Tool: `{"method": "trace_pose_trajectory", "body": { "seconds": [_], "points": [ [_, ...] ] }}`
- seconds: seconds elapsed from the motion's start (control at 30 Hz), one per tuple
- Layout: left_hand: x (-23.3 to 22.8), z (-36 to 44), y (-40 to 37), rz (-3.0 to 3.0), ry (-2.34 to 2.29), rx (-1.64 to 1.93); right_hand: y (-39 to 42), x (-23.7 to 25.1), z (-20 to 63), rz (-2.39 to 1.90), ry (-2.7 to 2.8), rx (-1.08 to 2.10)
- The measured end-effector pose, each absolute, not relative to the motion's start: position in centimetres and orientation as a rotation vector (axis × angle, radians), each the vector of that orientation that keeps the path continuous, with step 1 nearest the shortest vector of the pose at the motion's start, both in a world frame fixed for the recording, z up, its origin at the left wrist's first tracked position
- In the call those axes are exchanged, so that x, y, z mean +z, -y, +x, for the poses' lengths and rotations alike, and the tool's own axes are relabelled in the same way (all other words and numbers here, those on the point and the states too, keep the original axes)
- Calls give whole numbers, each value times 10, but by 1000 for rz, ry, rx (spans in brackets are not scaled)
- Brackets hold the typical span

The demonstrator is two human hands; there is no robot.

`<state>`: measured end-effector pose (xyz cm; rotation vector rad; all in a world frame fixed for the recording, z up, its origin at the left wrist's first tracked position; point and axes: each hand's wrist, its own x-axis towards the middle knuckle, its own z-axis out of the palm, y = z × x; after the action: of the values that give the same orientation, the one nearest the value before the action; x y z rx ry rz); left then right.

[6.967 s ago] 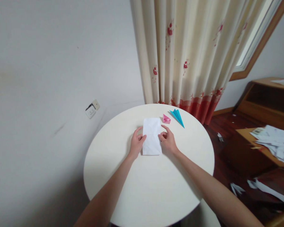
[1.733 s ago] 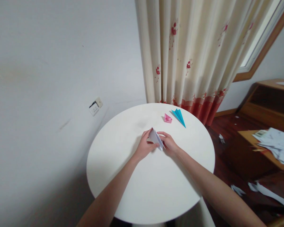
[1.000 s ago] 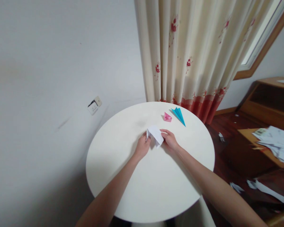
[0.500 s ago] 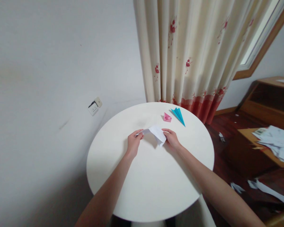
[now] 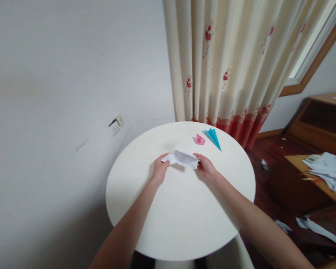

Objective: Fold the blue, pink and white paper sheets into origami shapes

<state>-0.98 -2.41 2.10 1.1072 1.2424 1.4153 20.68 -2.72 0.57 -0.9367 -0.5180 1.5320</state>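
Note:
A folded white paper is stretched between both hands just above the round white table. My left hand pinches its left end. My right hand pinches its right end. The paper is pulled wide and low, with creases showing along its top. Beyond it on the table lie a small pink folded paper shape and a blue paper plane.
A cream curtain with red flowers hangs behind the table. A wall socket is at the left. At the right stand wooden furniture and a desk with scattered white papers; paper scraps lie on the dark wooden floor.
The flat sheet was folded into a narrow shape held upright. Over the last second my hands moved apart and pulled it open into a wide, low form.

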Motion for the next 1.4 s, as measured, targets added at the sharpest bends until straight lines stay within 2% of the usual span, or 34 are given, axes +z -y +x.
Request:
{"method": "trace_pose_trajectory", "body": {
  "seconds": [0.13, 0.27, 0.43, 0.77, 1.0, 1.1, 1.23, 1.4],
  "points": [
    [32, -16, 23, 1174, -1172, 1441, 27, 6, 207, -937, 555, 1509],
    [33, -11, 22, 942, -984, 1478, 31, 9, 203, -936, 592, 1486],
    [22, 9, 30, 817, -943, 1313, 38, 15, 194, -893, 670, 1454],
    [25, 7, 32, 1038, -980, 1370, 35, 11, 199, -947, 656, 1450],
    [37, 3, 37, 1386, -920, 1247, 33, 10, 199, -949, 685, 1402],
    [45, 2, 46, 1586, -885, 1144, 35, 11, 198, -915, 759, 1357],
    [47, 3, 53, 1553, -756, 980, 34, 14, 199, -906, 888, 1216],
    [34, 5, 43, 1293, -905, 1171, 38, 21, 201, -966, 1106, 953]
  ]
}}
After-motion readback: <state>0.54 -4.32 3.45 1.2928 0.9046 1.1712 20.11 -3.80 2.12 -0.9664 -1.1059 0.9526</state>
